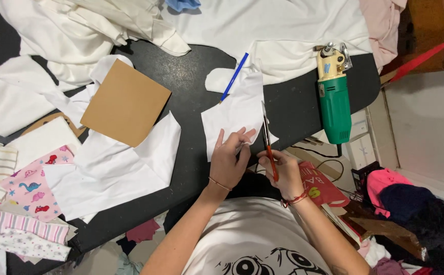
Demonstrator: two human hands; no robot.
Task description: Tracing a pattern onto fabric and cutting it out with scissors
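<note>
My left hand point(229, 159) presses on the near edge of a small white fabric piece point(237, 109) that lies on the black table point(191, 102). My right hand point(283, 173) grips orange-handled scissors point(267, 137). Their blades point away from me along the fabric's right edge. A blue pen point(234, 77) rests at the fabric's far corner.
A green and cream electric fabric cutter point(333, 97) lies to the right. A brown cardboard square point(125, 102) and white fabric pieces point(120, 163) lie to the left. Patterned cloth stacks point(28, 203) sit at the near left. A large white cloth point(262, 25) covers the far side.
</note>
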